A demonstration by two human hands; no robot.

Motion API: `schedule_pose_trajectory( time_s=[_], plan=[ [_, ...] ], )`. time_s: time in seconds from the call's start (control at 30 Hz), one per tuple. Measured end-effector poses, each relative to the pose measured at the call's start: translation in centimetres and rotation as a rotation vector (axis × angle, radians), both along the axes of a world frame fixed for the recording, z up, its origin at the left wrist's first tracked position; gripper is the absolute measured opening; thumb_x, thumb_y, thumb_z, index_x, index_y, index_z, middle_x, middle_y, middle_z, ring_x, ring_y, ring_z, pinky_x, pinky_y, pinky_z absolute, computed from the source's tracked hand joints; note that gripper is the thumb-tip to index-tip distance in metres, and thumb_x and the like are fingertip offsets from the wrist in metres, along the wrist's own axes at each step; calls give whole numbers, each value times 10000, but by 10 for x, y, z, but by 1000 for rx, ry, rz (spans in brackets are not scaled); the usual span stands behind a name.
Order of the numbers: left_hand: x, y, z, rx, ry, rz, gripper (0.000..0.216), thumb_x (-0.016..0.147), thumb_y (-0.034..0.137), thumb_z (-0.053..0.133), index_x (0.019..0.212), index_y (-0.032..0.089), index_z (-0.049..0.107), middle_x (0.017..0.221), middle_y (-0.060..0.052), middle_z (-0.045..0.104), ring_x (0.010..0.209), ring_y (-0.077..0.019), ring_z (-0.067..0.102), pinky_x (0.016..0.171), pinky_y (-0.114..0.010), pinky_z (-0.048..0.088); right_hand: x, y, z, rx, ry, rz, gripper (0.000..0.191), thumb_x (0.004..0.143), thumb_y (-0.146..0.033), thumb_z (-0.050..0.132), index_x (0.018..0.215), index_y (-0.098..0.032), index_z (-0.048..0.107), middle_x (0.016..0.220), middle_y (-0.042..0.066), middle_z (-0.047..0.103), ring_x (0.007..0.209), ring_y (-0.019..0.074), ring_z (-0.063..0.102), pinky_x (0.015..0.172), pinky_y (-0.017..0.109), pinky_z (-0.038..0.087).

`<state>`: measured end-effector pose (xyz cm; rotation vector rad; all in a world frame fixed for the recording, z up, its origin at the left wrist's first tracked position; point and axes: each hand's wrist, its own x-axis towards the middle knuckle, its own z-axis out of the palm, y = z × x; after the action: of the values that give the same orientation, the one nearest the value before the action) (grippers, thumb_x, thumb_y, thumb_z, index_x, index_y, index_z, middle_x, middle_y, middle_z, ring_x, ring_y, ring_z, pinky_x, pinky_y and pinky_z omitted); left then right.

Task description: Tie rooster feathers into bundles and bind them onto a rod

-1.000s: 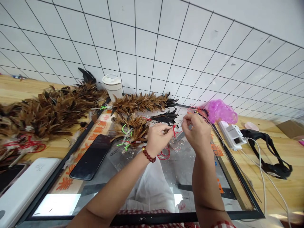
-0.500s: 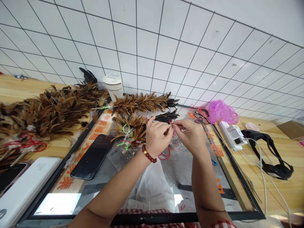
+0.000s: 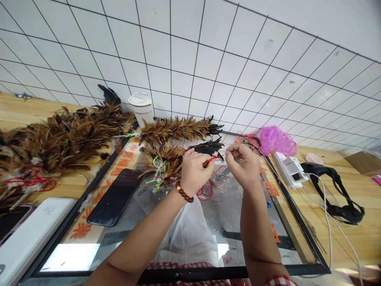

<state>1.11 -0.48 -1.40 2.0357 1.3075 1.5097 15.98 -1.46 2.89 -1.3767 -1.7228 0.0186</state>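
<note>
My left hand (image 3: 196,169), with a beaded bracelet (image 3: 184,192) at its wrist, pinches red cord (image 3: 212,159) between thumb and forefinger. A short end of the cord sticks out to the right, beside a dark feather tip. More of the red cord lies in loops (image 3: 206,192) below the hand. A few centimetres to the right, my right hand (image 3: 244,163) is raised with its fingers curled and closed; what they hold, if anything, is too small to make out. Behind my left hand lies a brown feather bundle (image 3: 169,159) with green ties and black tips.
A second feather strip (image 3: 178,129) and a white cup (image 3: 141,107) stand behind. Left are piled feathers (image 3: 65,135), a phone (image 3: 114,196) and a white power bank (image 3: 41,234). Right are a pink plastic bag (image 3: 278,140), a power strip (image 3: 287,169) and a black strap (image 3: 330,186).
My right hand has moved away from my left hand to the right, leaving a gap between them. My left hand keeps its pinch on the red cord.
</note>
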Motion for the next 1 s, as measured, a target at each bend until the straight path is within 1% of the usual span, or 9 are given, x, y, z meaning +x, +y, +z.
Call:
schedule_pose_trajectory(
  time_s=[0.1, 0.17, 0.43, 0.53, 0.6, 0.73, 0.8, 0.87, 1.0],
  plan=[
    [-1, 1, 0, 2, 7, 4, 171, 761, 167, 583, 618, 208, 666, 617, 4, 677, 634, -138, 601, 978, -383, 381, -4, -5, 4, -26, -119, 166, 147, 779, -168, 562, 911, -198, 620, 839, 30, 645, 655, 131, 575, 675, 274, 476],
    [-2, 2, 0, -8, -4, 4, 169, 765, 174, 581, 629, 208, 676, 616, 1, 680, 631, -140, 600, 972, -385, 388, -6, -8, 4, -48, -195, 206, 218, 778, -133, 547, 967, -206, 629, 937, 49, 655, 720, 142, 595, 714, 284, 482],
    [0, 1, 3, -141, -173, -86, 173, 766, 219, 598, 627, 209, 701, 557, 16, 658, 565, -120, 578, 946, -372, 413, -8, -3, -3, -3, -189, 151, 114, 844, -198, 532, 857, -205, 645, 851, 36, 666, 698, 135, 598, 658, 260, 454],
    [2, -2, 7, -347, -390, -194, 159, 748, 244, 617, 623, 190, 700, 528, 13, 627, 515, -110, 547, 732, -307, 478, -9, 0, -5, -14, -184, 27, 60, 787, -186, 547, 780, -200, 605, 766, 19, 633, 648, 136, 564, 631, 263, 432],
    [2, -3, 10, -542, -591, -298, 151, 711, 250, 643, 588, 170, 679, 506, 10, 600, 472, -98, 514, 556, -251, 440, -9, 2, -7, -46, -190, -18, 35, 744, -179, 550, 744, -202, 576, 729, 9, 608, 623, 137, 540, 618, 266, 423],
    [0, 3, 13, -886, -914, -500, 141, 595, 198, 704, 502, 132, 621, 497, -11, 579, 457, -85, 506, 460, -214, 391, 0, 7, -9, 2, -113, -66, 51, 745, -177, 509, 743, -205, 553, 679, -1, 574, 609, 141, 523, 607, 271, 422],
    [-3, 7, 14, -995, -968, -581, 135, 582, 178, 713, 508, 117, 617, 517, -28, 587, 473, -87, 526, 462, -212, 403, 11, 9, -9, 70, 17, -130, 66, 776, -196, 495, 780, -201, 561, 678, -1, 573, 597, 135, 520, 596, 270, 424],
    [-5, 9, 14, -1043, -1027, -619, 115, 605, 170, 716, 553, 115, 630, 552, -29, 599, 499, -85, 547, 511, -218, 453, 22, 10, -7, 33, 160, -114, 80, 807, -241, 507, 805, -194, 572, 659, -9, 562, 560, 120, 503, 554, 254, 411],
    [-5, 8, 14, -970, -1228, -670, 70, 679, 197, 706, 664, 150, 658, 682, -15, 644, 651, -99, 617, 779, -293, 539, 36, 8, -5, -267, 287, 168, 144, 804, -319, 585, 773, -178, 598, 614, -26, 533, 519, 91, 463, 485, 216, 365]
  ],
)
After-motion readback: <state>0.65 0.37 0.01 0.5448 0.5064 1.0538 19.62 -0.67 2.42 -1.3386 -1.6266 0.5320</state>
